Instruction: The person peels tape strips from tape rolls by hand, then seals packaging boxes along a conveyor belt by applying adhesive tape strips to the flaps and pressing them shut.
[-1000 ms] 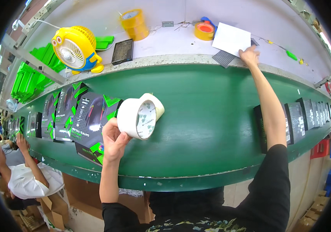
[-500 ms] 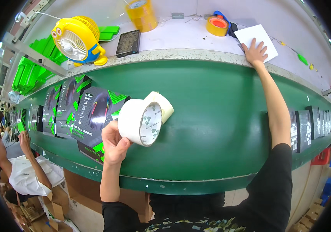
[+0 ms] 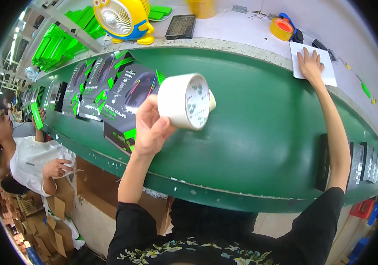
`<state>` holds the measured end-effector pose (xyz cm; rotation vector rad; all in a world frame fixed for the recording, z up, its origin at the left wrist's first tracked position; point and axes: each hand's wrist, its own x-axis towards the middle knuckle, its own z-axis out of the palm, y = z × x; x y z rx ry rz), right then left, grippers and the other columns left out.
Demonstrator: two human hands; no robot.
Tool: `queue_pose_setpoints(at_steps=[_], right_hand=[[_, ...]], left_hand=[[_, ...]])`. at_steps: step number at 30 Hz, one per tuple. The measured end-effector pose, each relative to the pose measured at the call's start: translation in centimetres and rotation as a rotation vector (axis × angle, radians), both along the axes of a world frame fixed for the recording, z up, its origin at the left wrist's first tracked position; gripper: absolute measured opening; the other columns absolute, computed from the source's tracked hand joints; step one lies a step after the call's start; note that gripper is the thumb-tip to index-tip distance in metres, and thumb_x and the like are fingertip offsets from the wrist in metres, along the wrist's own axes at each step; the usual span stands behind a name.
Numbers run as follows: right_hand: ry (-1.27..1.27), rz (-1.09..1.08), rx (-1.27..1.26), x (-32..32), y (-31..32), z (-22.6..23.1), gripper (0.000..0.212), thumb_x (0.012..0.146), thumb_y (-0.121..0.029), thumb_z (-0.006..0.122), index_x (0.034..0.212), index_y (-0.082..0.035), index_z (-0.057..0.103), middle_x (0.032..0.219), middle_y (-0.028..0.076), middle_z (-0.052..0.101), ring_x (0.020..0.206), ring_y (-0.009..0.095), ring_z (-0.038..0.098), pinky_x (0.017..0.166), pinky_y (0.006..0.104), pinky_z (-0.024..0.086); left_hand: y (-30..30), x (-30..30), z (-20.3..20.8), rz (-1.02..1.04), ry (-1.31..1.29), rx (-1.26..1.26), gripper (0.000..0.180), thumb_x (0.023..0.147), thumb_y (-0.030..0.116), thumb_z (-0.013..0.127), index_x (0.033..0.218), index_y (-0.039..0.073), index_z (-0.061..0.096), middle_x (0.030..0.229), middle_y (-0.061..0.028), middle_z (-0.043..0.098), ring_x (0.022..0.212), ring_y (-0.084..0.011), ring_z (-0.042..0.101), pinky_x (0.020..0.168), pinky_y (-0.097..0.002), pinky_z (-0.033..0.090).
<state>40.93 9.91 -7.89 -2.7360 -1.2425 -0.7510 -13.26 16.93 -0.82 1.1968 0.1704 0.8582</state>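
Wide white tape roll (image 3: 178, 101) aloft over the green belt (image 3: 246, 150), tilted, its hollow core turned rightward; left hand (image 3: 151, 126) grips it, thumb on the near side. A cream piece (image 3: 212, 100) shows behind, mostly hidden; cannot tell whether it is a second roll or held too. Right hand (image 3: 311, 67) open, palm down, fingers spread over a white sheet (image 3: 330, 75) lying on the pale bench (image 3: 237, 33) beyond the belt. Step in hand, by my reading: reaching for and steadying the sheet while keeping the tape ready. Lifting the sheet would call for fingertips under an edge; sliding it, light even pressure, with the left grip kept firm. Beyond the sheet, a yellow-orange tape roll (image 3: 281, 31). Left on the belt, gaming-mouse boxes (image 3: 131, 92) leaning in a row; right, dark boxes (image 3: 356, 163). Far left, a co-worker (image 3: 38, 161) in white holds a green strip (image 3: 36, 115).
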Motion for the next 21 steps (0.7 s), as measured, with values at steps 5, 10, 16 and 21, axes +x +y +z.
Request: queue_pose_setpoints(at_steps=[5,10,16,21], right_hand=[[0.054,0.144,-0.042,-5.2,-1.5,0.8,0.06,0.098,-0.05,0.046,0.149,-0.017,0.041,0.154,0.025,0.033,0.143,0.048,0.029,0.104,0.0714,0.03],[0.409,0.002,-0.258,-5.8,-2.2,-0.5,0.07,0.097,-0.065,0.035,0.153,-0.022,0.035,0.156,0.024,0.03,0.143,0.05,0.027,0.106,0.074,0.024],[0.241,-0.207,-0.147,-0.2,-2.4,-1.7,0.064,0.099,-0.057,0.035,0.15,-0.019,0.039,0.148,0.031,0.037,0.142,0.049,0.03,0.108,0.0704,0.024],[0.462,-0.259,-0.05,3.2,-1.5,-1.3,0.063,0.098,-0.058,0.036,0.148,-0.019,0.042,0.151,0.028,0.036,0.142,0.047,0.03,0.108,0.0668,0.027]], left_hand=[[0.2,0.3,0.1,0.008,-0.113,-0.146,0.027,0.095,0.02,0.068,0.112,0.007,0.051,0.096,-0.0039,0.062,0.059,-0.0041,0.042,0.053,-0.0201,0.038],[1.0,0.1,-0.4,-0.044,-0.143,-0.155,0.036,0.098,0.022,0.061,0.13,0.009,0.047,0.105,-0.0048,0.063,0.055,-0.0031,0.038,0.066,-0.0239,0.043],[1.2,-0.2,-0.4,-0.024,-0.11,-0.113,0.033,0.098,0.021,0.061,0.127,0.01,0.048,0.11,-0.0042,0.064,0.056,-0.0031,0.04,0.067,-0.0235,0.043],[1.2,0.1,-0.8,-0.041,-0.092,-0.087,0.034,0.098,0.022,0.062,0.125,0.009,0.048,0.106,-0.0043,0.065,0.056,-0.0036,0.041,0.065,-0.0242,0.042]])
